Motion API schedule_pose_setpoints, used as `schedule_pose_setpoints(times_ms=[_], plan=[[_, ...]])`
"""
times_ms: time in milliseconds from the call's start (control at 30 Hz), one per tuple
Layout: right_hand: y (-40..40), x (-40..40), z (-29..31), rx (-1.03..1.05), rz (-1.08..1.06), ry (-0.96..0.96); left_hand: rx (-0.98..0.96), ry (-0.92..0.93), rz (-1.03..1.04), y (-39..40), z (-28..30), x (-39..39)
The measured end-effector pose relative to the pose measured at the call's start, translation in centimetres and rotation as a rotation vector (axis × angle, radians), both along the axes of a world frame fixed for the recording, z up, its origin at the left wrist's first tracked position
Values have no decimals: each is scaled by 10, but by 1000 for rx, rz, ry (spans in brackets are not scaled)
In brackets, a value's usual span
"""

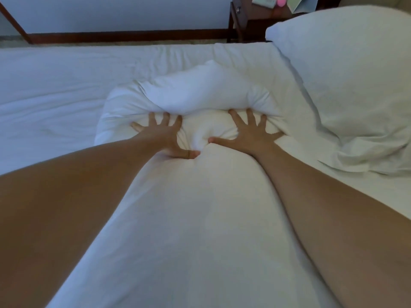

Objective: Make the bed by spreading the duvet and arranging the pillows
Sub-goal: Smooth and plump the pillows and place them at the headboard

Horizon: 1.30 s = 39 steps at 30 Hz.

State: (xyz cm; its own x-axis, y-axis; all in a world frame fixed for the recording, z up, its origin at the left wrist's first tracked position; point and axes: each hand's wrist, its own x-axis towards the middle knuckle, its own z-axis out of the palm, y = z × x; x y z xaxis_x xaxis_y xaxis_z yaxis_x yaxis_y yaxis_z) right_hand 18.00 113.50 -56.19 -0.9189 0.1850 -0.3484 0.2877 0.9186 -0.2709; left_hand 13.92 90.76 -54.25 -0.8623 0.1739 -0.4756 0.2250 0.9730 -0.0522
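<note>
1. Nearest the camera, two bare forearms reach away over a white pillow [200, 207] that runs from the near edge toward the middle of the bed.
2. The left hand [165, 138] lies flat on the pillow with its fingers [165, 117] spread and straight, pressing into the fabric and grasping nothing; its thumb points right.
3. The right hand [249, 135] lies just beside it, also flat, fingers [250, 115] splayed and released, pressing down; its thumb points left, close to the other thumb.
4. Under both hands the pillow is dented, and its far end [200, 92] bulges up in a creased hump just beyond the fingertips.
5. The pillow rests on the white sheet of the bed [55, 85], which stretches to the left and far side.
6. A second, larger white pillow [347, 81] lies to the right, near the first but apart from the hands.
7. Beyond the bed, at the far right, stands a dark wooden nightstand [244, 21] with small items on top, too blurred to name.
</note>
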Motion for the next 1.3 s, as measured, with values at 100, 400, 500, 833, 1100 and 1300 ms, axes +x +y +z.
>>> schedule_pose_setpoints(times_ms=[100, 400, 500, 833, 1100, 1300], plan=[[-2, 18, 6, -38, 31, 40, 26, 75, 50, -5, 1, 21], [5, 154, 29, -16, -49, 298, 132, 202, 203, -18, 14, 147], [4, 210, 41, 23, -181, 375, 150, 274, 293, -28, 21, 209], [29, 372, 61, -408, -747, -92, 274, 184, 782, -87, 34, 365], [18, 364, 59, -460, -823, -133, 568, -68, 1154, -123, 20, 359], [16, 360, 42, -390, -863, -80, 498, -47, 1152, -123, 3, 350]])
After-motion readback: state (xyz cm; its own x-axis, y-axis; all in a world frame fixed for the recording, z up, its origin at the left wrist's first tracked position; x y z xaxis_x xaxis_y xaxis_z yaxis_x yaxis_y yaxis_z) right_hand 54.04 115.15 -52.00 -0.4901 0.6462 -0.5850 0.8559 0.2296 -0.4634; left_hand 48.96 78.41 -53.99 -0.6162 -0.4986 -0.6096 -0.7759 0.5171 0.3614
